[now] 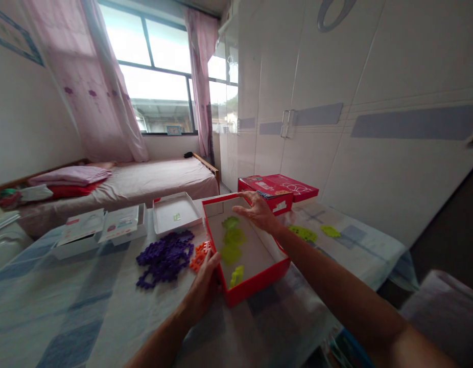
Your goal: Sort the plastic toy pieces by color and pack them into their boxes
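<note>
A shallow red box (259, 278) with a pale inside is tilted in front of me. My left hand (206, 276) grips its near left wall, thumb at the rim. Over the box's far right part is my right hand (256, 210), thumb and fingers apart; whether it touches the rim I cannot tell. Inside the box are several yellow-green pieces (233, 237), smeared by motion, and one yellow-green piece (237, 276) by the near wall. Close to my left hand lie orange pieces (199, 256) and a heap of purple toothed pieces (165, 258).
A white lid-like tray (176, 213) and white boxes (123, 225) stand at the left on the checked tablecloth (117, 301). Behind the red box are more red boxes (277, 189). Yellow-green pieces (330, 231) lie to the right. A bed (163, 176) and wardrobe (298, 76) stand beyond.
</note>
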A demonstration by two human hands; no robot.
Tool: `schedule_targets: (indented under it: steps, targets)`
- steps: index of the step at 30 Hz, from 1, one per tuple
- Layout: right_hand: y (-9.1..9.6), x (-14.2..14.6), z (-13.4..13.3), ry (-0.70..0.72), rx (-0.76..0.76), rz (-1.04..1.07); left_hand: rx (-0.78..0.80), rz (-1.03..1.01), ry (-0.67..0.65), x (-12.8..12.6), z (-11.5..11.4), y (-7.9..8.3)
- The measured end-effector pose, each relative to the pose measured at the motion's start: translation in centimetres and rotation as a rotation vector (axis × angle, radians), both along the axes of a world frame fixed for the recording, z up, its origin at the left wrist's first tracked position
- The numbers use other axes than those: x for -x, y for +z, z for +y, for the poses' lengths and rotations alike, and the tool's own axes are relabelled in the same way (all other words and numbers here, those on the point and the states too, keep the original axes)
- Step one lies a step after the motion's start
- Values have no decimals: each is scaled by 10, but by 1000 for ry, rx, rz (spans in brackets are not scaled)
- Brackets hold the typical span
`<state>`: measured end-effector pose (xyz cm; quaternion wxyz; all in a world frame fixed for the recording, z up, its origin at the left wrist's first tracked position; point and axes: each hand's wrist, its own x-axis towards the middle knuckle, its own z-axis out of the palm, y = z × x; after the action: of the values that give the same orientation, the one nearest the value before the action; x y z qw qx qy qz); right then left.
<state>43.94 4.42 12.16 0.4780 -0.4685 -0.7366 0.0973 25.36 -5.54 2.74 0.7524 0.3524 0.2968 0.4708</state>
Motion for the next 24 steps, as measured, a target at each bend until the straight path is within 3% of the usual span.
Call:
schedule_targets:
  steps: [3, 5, 8, 11, 15, 24]
  targets:
    - [-7, -32, -21, -100, -62, -56, -35, -31, -21, 0, 1, -1]
    - [-21, -66, -40, -220, -65, -135, -36, -48, -31, -1, 2, -2]
    - [-59, -115, -69, -478, -16, -321, -30, -59, -27, -1, 2, -1]
    - [-101, -145, -93, -692, 173, -462, -27, -50, -14, -1, 0, 0]
    - [-134, -148, -108, -783, 289, -521, -20, -33, 10, 0, 0, 2]
    - [-143, -143, -103, -724, 102, -466, -44, -49, -28, 0, 0, 1]
